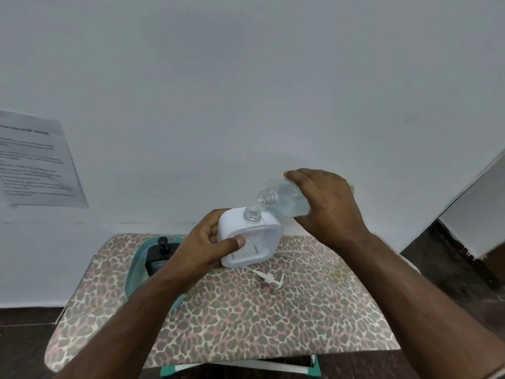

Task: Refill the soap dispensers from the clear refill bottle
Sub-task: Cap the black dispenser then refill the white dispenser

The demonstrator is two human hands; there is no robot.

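Note:
My left hand [209, 246] grips a white square soap dispenser [254, 242], lifted above the table with its open clear neck pointing up. My right hand [328, 206] holds the clear refill bottle [284, 199] tilted on its side, its uncapped mouth just above and right of the dispenser's neck. Pale liquid lies inside the bottle. A white pump head [269, 277] with its tube lies on the table below the dispenser. A black pump dispenser [159, 255] stands in a teal basin [134, 272] at the left, partly hidden by my left forearm.
The table [246, 324] is covered with a leopard-print cloth and stands against a white wall. A printed paper sheet [35, 160] hangs on the wall at the left. Dark floor shows at both sides.

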